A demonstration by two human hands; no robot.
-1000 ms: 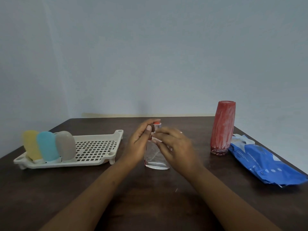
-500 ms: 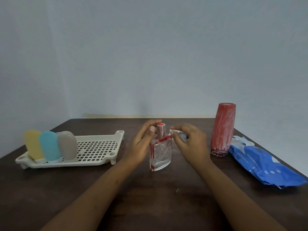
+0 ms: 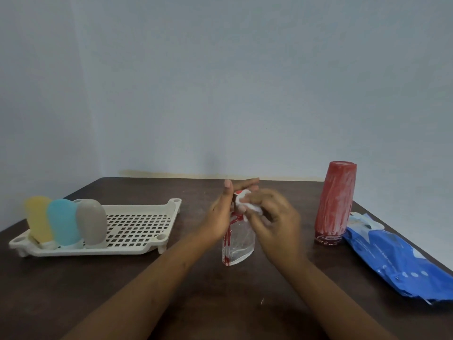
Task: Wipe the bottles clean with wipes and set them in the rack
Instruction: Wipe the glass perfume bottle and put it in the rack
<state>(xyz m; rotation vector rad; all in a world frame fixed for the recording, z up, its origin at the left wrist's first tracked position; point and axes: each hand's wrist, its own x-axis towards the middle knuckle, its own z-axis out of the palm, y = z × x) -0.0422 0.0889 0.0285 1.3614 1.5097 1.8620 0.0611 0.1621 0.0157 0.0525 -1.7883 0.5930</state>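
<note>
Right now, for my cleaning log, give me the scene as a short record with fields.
Being wiped: clear glass bottle, upright on the table, red smears on it
Right hand: presses a white wipe at the bottle's neck
Left hand: fingers straight, against the bottle's left side
Not yet wiped: tall red-smeared bottle, standing to the right
In rack: yellow bottle, blue bottle, grey bottle, at its left end
Wipes pack: blue, far right

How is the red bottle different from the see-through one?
The red bottle is tall, round; the clear bottle short, flat. Red covers the red bottle; the clear bottle has only streaks. The red bottle stands untouched; a wipe presses the clear bottle. Both stand on the table.
</note>
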